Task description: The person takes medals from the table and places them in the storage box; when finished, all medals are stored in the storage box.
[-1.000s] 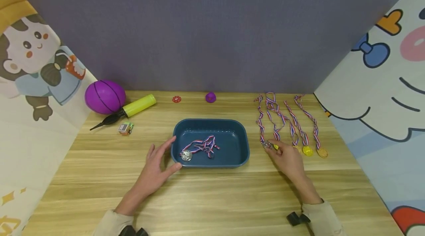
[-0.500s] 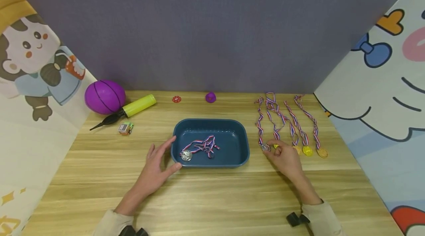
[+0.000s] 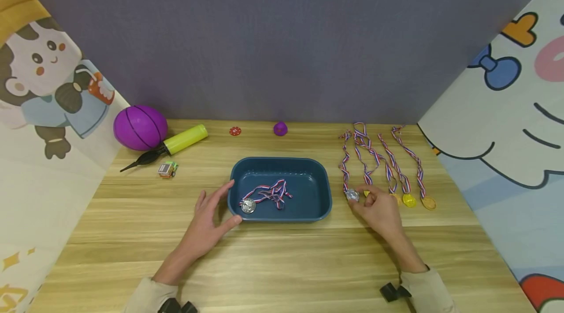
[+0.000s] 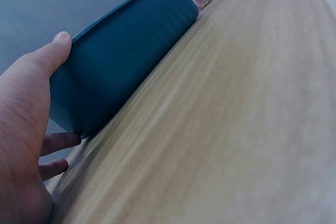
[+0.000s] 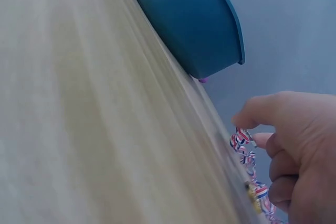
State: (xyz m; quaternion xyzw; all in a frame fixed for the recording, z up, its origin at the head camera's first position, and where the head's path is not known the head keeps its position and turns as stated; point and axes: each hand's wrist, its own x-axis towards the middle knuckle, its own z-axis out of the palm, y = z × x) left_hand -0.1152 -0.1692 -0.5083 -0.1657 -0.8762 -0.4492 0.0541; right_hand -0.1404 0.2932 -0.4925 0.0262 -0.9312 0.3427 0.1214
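My right hand (image 3: 380, 210) pinches the edge of a silver medal (image 3: 352, 195) between thumb and index finger, its other fingers curled in. The medal's red, white and blue ribbon (image 3: 345, 166) stretches away toward the back of the table. At the left end of a dark blue basin (image 3: 308, 190), my left hand (image 3: 207, 225) spans the corner with spread fingers. In the left wrist view its thumb (image 4: 60, 45) lies at the basin's rim. Inside the basin is another silver medal (image 3: 248, 205) with a bunched ribbon (image 3: 275, 191).
Right of the pinched medal lie several gold-coloured medals (image 3: 409, 200) on ribbons. A purple ball (image 3: 141, 128), a yellow hand pump (image 3: 187, 139) and a small toy truck (image 3: 168, 169) sit at left. A red chip (image 3: 235, 131) and a small purple object (image 3: 280, 129) are behind the basin.
The silver medal at my right hand has tilted and shifted slightly, showing a brighter face, and its ribbon has moved a little left. My left hand stays at the basin.
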